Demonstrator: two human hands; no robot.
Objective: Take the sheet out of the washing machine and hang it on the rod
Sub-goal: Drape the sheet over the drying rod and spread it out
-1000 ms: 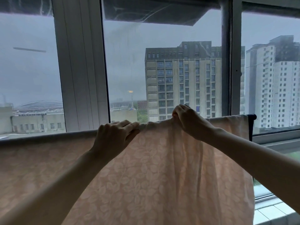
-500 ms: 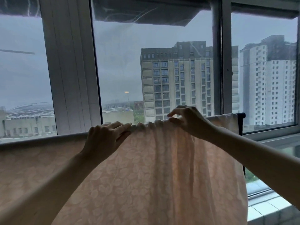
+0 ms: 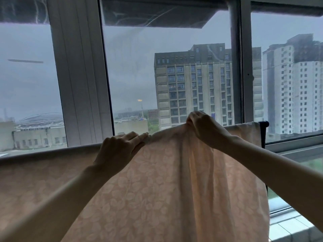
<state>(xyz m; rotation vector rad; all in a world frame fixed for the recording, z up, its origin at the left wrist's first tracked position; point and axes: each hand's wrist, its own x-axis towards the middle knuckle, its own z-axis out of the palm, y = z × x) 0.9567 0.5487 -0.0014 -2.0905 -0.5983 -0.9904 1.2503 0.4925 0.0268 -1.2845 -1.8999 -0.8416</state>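
Note:
A pale peach sheet [image 3: 157, 189] with a leaf pattern hangs draped over a horizontal rod, whose dark right end [image 3: 264, 123] sticks out past the cloth. My left hand [image 3: 118, 151] lies with straight fingers on the sheet's top fold over the rod. My right hand [image 3: 202, 128] pinches a bunched fold of the sheet and holds it lifted a little above the rod line. The rest of the rod is hidden under the cloth.
Large windows [image 3: 132, 75] with white frames [image 3: 78, 75] stand right behind the rod. A tiled sill [image 3: 293, 226] runs along the lower right. A dark upright of the rack [image 3: 263, 137] stands at the sheet's right edge.
My right hand has raised its pinched fold of sheet slightly above the rod. My left hand stays on the top fold. The camera shifted a little.

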